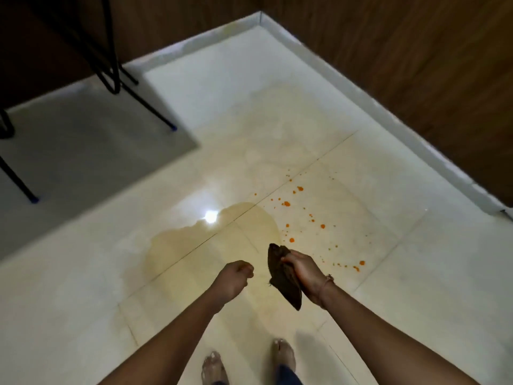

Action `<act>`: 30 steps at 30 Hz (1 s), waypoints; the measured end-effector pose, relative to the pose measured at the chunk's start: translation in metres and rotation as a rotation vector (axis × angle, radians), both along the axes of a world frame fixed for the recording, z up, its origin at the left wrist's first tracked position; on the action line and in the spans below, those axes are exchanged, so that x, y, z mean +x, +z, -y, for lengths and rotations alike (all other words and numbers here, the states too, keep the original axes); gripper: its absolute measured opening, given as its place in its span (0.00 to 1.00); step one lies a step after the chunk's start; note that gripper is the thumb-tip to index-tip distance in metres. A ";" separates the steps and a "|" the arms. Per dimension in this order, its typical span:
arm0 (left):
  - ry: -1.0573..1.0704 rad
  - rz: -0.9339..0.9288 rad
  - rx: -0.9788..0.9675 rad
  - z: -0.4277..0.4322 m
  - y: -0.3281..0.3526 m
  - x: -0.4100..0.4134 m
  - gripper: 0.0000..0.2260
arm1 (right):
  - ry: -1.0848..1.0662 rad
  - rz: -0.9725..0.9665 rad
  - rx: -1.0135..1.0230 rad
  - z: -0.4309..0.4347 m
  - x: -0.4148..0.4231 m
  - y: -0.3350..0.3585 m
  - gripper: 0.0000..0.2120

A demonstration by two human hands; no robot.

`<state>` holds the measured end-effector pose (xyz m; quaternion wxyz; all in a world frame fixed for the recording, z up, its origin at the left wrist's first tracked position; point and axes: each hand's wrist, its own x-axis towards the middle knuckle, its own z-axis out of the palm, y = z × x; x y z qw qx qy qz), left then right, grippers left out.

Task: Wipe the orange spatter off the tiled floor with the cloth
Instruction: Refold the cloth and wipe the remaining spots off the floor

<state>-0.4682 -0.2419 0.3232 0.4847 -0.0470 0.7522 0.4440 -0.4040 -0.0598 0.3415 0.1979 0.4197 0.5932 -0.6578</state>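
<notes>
The right hand (pixel 301 275) is closed around a dark brown cloth (pixel 283 276), gripping it near its upper end so that the rest hangs down in a crumpled fold below the wrist, clear of the floor; a thin bracelet (pixel 327 282) circles that wrist. The left hand (pixel 234 277) is beside it, curled into a loose fist with nothing in it, apart from the cloth. Both arms reach forward from the bottom of the view, and below them two bare feet (pixel 283 354) stand on the pale tiled floor (pixel 83 287). Just beyond the hands lies a thin yellowish wet patch (pixel 211 245) spreading across a tile joint, with a bright light reflection at its far edge. The orange spatter (pixel 308 215) — a scatter of small drops and a few larger blobs — sits on the tile ahead and to the right of the right hand, the nearest drops close to the top of the cloth, the rest trailing away in a loose arc. Farther out, black metal furniture legs (pixel 116 65) stand at the upper left over a shadowed stretch of floor, and a pale skirting (pixel 361 84) runs along the base of wood-panelled walls (pixel 416 51) that meet in a corner at the top.
</notes>
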 end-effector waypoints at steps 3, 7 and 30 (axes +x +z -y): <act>0.014 0.125 0.086 -0.024 0.108 0.011 0.13 | -0.118 -0.068 -0.173 -0.006 0.013 0.102 0.13; 0.031 0.172 0.233 -0.039 0.197 0.022 0.15 | -0.158 -0.156 -0.237 -0.017 0.029 0.186 0.14; 0.137 0.079 0.380 -0.009 0.331 0.091 0.15 | 0.330 -0.268 -0.062 -0.059 0.066 0.301 0.08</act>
